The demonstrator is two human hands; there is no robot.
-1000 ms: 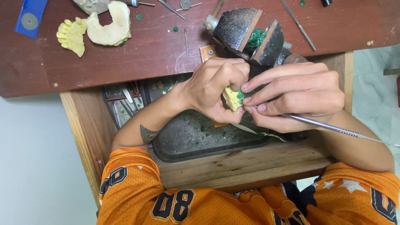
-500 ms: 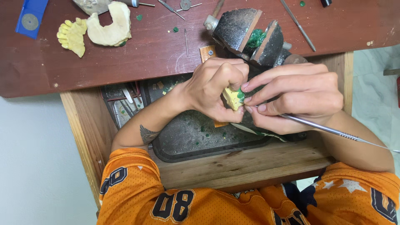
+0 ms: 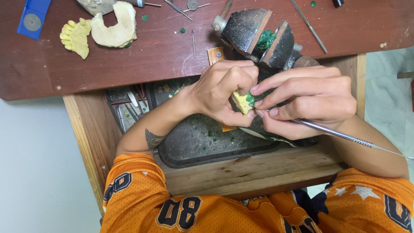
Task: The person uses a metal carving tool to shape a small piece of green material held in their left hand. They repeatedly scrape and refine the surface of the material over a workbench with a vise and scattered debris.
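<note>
The left hand (image 3: 224, 92) is curled shut around a small yellow piece (image 3: 241, 102) with a bit of green wax (image 3: 250, 97) on it. The piece sits between both hands, just above the dark tray (image 3: 207, 146). The right hand (image 3: 308, 101) is closed on a thin metal tool (image 3: 345, 137), held like a pencil. Its tip is hidden by the fingers, so it may be touching the green wax, but that is hard to tell.

This looks like the carving step: the wax is being shaped on the yellow piece. The next move calls for small, slow strokes and a steady grip, so the piece does not slip.

The dark tray lies in an open wooden drawer (image 3: 92, 138) under the hands. It has little green crumbs in it. Beside it, a grey tray (image 3: 129, 116) holds a few thin tools. On the red-brown worktop (image 3: 129, 64) stands a black vise (image 3: 261, 39) with something green in it. Two pale tooth models (image 3: 99, 30) lie far off to the left.
</note>
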